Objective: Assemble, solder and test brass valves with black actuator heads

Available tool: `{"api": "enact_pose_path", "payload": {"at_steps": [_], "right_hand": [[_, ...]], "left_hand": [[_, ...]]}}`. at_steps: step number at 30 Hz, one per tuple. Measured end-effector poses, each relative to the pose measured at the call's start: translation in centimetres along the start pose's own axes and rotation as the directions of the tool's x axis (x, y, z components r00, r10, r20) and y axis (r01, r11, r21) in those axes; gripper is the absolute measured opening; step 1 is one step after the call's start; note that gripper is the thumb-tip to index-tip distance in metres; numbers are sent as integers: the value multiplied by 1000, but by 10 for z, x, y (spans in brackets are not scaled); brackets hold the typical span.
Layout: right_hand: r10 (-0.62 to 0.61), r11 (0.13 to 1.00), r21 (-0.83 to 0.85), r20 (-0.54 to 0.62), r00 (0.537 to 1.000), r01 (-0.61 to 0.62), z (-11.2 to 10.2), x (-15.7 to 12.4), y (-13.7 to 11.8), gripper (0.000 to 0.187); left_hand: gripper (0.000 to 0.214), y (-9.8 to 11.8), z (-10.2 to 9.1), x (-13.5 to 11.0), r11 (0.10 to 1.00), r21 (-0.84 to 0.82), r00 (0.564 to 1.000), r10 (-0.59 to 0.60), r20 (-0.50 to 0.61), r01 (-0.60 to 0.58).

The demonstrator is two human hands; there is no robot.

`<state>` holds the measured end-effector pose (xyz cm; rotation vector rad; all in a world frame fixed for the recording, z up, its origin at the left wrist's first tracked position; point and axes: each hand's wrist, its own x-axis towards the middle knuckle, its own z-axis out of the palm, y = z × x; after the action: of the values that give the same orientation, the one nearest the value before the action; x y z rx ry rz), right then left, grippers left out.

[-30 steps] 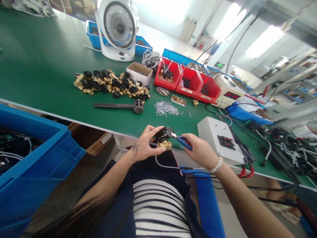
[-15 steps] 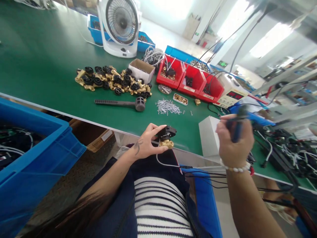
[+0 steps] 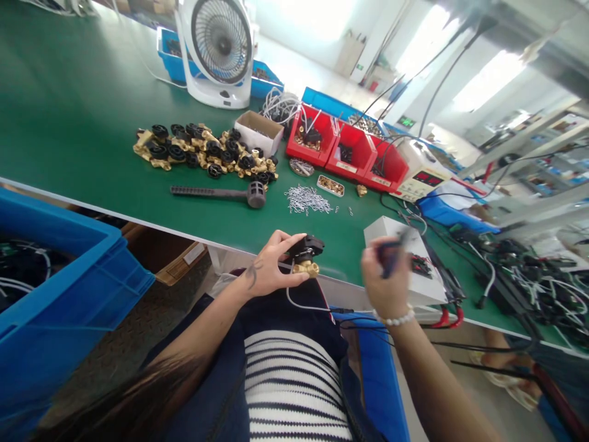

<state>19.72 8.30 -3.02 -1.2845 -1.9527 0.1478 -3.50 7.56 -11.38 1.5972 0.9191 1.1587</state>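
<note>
My left hand [image 3: 270, 265] grips a brass valve with a black housing [image 3: 307, 248] at the table's front edge, thumb on the brass and fingers on the black part. A thin grey cable [image 3: 299, 299] loops down from this piece. My right hand [image 3: 387, 283], blurred by motion, is closed around a dark tool with a blue handle [image 3: 389, 254]; its exact kind is smeared. This hand is in front of a white box [image 3: 378, 229] at the right. Beyond my left hand lie a pile of small metal clips [image 3: 307, 199] and a grey mallet [image 3: 216, 193].
Brass valves with black caps [image 3: 207, 150] lie heaped at the back left, before a white fan [image 3: 221, 49]. Red bins [image 3: 350, 150], a small parts tray [image 3: 330, 185] and a power supply [image 3: 421, 172] stand behind. Tangled cables [image 3: 529, 270] cover the right; a blue crate [image 3: 69, 245] stands left.
My right hand has moved left with the tool, from the white box's far side toward the valve. My left hand keeps its grip on the valve. The view has shifted slightly.
</note>
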Motion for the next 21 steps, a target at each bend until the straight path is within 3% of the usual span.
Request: {"api": "enact_pose_path", "payload": {"at_steps": [2,3,4,6,7,8,9,11,12,13,14,15,16,18,19,20,21], "right_hand": [[-53,997,-42,207,977,62,0,-1,-2,7],[-73,994,-63,229,971,90,-2,0,-2,6],[-83,991,-92,180,980,101,-5,2,-2,7],[-80,987,-144,-94,992,66,-9,7,0,14],[-71,987,-158,-222,973,36,-9,7,1,18],[-61,987,-161,-285,957,15,-7,7,2,20],[-60,986,-164,-269,961,16,-5,5,3,19],[-81,980,-185,-8,997,78,-1,2,2,12],[-90,974,-194,142,986,116,-1,1,2,9],[-96,969,-201,229,969,143,-2,1,1,8],[-95,965,-218,233,968,147,-3,3,1,8],[-90,964,-235,144,986,122,-5,4,0,10],[-84,967,-242,-18,996,77,-5,5,0,12],[-67,977,-212,-333,941,-6,-1,4,-1,15],[-65,980,-196,-384,921,-13,2,2,-1,14],[-75,981,-194,-338,938,9,6,0,-1,11],[-98,978,-200,-201,975,57,8,-2,-1,8]], "left_hand": [[73,0,0,0,1000,2,1000,3,5,-3],[73,-1,0,0,1000,2,1000,4,6,-4],[73,-1,0,0,1000,3,1000,4,4,-4],[73,-1,1,0,1000,4,1000,4,-5,-4],[74,-1,1,0,1000,4,1000,3,-9,-3],[74,-1,1,0,1000,5,1000,1,-11,-1],[74,-1,1,0,1000,5,1000,-1,-10,1],[73,0,0,0,1000,5,1000,-5,0,5],[72,0,0,0,1000,4,1000,-5,4,5],[72,0,0,0,1000,4,1000,-5,5,4],[72,0,0,0,1000,4,1000,-3,3,3],[72,-1,1,0,1000,5,1000,0,-2,0],[73,-1,1,0,1000,7,1000,2,-8,-2],[73,-2,2,0,1000,8,1000,6,-18,-6],[73,-2,2,1,1000,8,1000,7,-19,-7],[73,-1,2,1,1000,7,1000,8,-18,-8],[73,-1,2,1,1000,6,1000,8,-16,-8]]}}
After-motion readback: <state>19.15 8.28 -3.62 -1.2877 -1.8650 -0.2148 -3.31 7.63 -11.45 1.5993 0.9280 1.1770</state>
